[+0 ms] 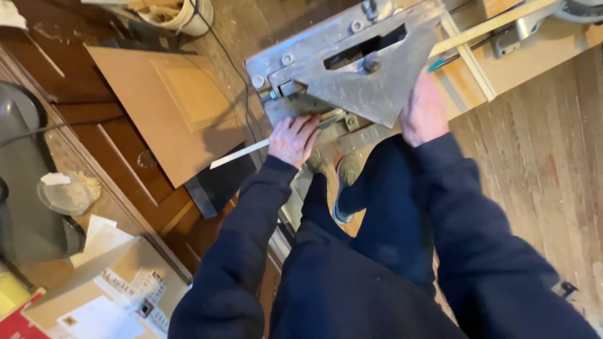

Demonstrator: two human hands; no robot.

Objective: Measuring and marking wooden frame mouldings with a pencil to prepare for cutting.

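left hand (293, 139) is wrapped round a thin white trim strip (242, 153) at the metal cutter (352, 69), right hand (424, 113) lies flat on its plate, strip looks uncut, hard to say

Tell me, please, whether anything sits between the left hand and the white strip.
Nothing visible does: the left hand already grips the white strip against the grey metal tool. The right hand rests on the tool's triangular plate.
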